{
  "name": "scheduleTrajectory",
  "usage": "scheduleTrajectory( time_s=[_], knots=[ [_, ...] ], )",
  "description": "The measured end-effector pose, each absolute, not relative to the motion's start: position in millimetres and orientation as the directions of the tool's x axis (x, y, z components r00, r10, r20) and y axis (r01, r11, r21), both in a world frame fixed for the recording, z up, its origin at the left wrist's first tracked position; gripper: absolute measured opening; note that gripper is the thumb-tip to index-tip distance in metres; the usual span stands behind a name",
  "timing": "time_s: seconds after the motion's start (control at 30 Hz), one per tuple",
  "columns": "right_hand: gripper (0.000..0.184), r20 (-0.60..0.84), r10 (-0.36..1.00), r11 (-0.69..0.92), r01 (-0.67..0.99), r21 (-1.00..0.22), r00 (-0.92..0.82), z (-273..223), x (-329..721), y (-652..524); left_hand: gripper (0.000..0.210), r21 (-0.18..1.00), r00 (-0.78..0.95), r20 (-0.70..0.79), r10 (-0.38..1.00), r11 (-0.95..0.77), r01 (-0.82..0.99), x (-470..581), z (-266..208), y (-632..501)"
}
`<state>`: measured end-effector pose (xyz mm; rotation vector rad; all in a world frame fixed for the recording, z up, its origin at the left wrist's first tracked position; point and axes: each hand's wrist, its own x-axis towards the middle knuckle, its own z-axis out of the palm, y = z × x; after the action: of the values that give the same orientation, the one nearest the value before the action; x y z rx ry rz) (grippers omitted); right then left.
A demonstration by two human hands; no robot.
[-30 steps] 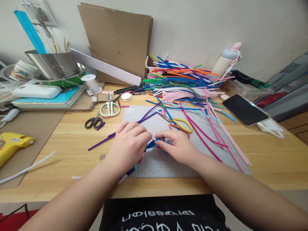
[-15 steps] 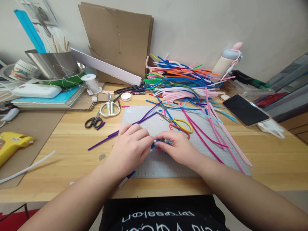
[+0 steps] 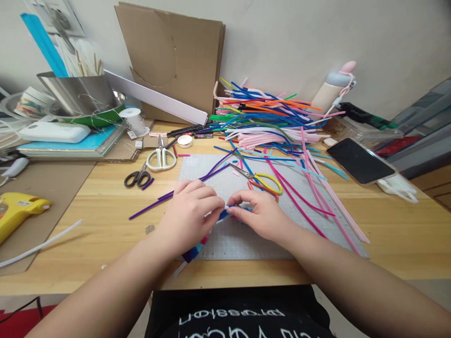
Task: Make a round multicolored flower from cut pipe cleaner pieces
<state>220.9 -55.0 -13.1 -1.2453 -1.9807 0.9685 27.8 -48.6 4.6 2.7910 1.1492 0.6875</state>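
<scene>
My left hand and my right hand meet over the grey cutting mat, fingertips pinched close together. Between them is a multicoloured pipe-cleaner piece, mostly covered by my left hand. Its dark blue, teal and pink end shows below my left wrist, with a white stem sticking out. A blue part of it shows between the fingertips, gripped by both hands. Just beyond my right hand lie scissors with yellow and orange handles. Purple pipe cleaners stretch out beside my left hand.
A heap of coloured pipe cleaners lies at the back by the wall. Pink stems cross the mat's right side. Two more scissors rest left of the mat. A yellow glue gun is far left, a phone right.
My left hand has tilted slightly, and more of the multicoloured piece shows beneath it. My right hand has barely moved; both keep their pinch.
</scene>
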Motion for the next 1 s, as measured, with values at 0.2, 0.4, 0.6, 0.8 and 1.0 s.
scheduleTrajectory(
  time_s=[0.2,0.4,0.6,0.8,1.0],
  knots=[
    [0.007,0.134,0.907,0.333,0.484,-0.809,-0.4,-14.2,220.0,-55.4,0.019,0.238,0.606,0.376,0.701,-0.706,0.668,28.5,5.0,-50.0],
    [0.009,0.111,0.904,0.325,0.493,-0.807,-0.413,-11.5,220.6,-55.2,0.019,0.244,0.589,0.371,0.718,-0.687,0.684,27.8,6.0,-49.7],
    [0.008,0.125,0.905,0.329,0.482,-0.812,-0.408,-13.0,218.9,-56.8,0.018,0.258,0.595,0.384,0.705,-0.701,0.664,29.3,5.5,-50.3],
    [0.012,0.066,0.916,0.282,0.52,-0.806,-0.395,-15.3,221.8,-55.1,0.014,0.264,0.56,0.369,0.741,-0.662,0.701,31.0,6.2,-51.9],
    [0.008,0.079,0.912,0.308,0.545,-0.78,-0.403,-15.7,223.5,-53.4,0.014,0.264,0.562,0.359,0.745,-0.658,0.705,31.4,5.5,-52.6]
  ],
)
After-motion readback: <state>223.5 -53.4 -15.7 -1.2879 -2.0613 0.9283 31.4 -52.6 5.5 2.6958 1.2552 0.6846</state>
